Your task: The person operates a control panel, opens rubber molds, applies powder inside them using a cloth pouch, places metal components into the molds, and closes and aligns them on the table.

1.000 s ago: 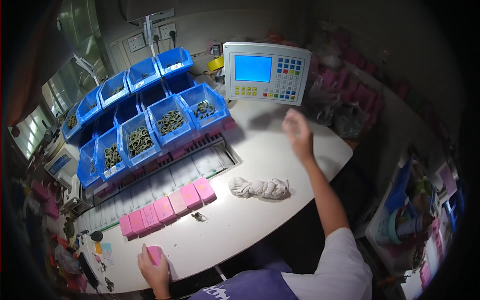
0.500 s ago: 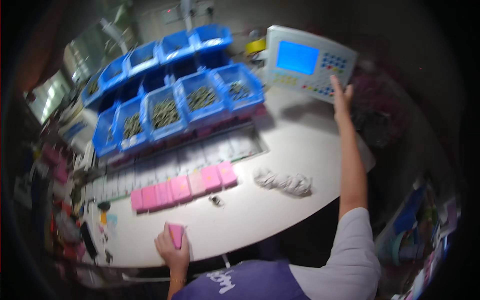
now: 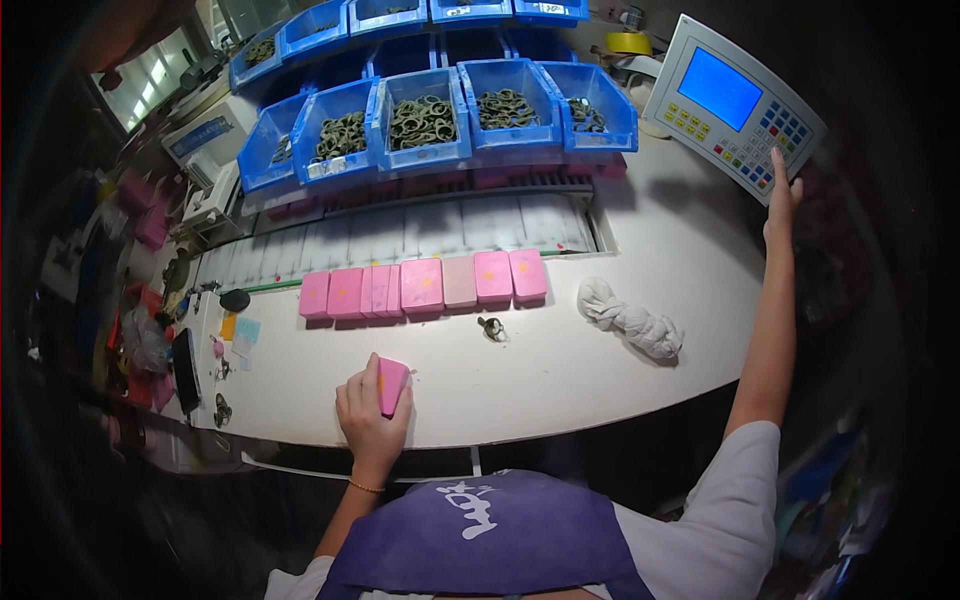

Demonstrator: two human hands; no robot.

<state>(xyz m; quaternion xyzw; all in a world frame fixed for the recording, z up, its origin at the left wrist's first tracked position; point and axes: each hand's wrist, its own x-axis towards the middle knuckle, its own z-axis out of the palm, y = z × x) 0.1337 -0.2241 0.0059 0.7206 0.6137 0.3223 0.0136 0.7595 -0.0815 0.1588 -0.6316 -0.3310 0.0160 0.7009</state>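
Note:
On the white table's near side, my left hand (image 3: 372,418) is closed around a small pink block (image 3: 392,388) with a yellow mark, keeping it tilted at the tabletop. My right hand (image 3: 783,205) reaches far right to a white control panel (image 3: 745,145) with a blue screen and coloured keys. Its index finger is stretched onto the keypad and the thumb stands apart; nothing is held. Beyond my left hand, several similar pink blocks (image 3: 421,285) stand in a row. A small dark metal piece (image 3: 492,328) lies in front of them.
Blue bins (image 3: 422,130) full of dark ring-like pieces rise in tiers at the back. Below them runs a long white panel (image 3: 400,238) marked with lines. A twisted white cloth (image 3: 630,322) lies at right. A dark flat device (image 3: 186,370) stands at the left edge.
The view has shifted, so the table and bins sit higher in it. My left hand still grips the pink block, and my right index finger stays at the panel's keys.

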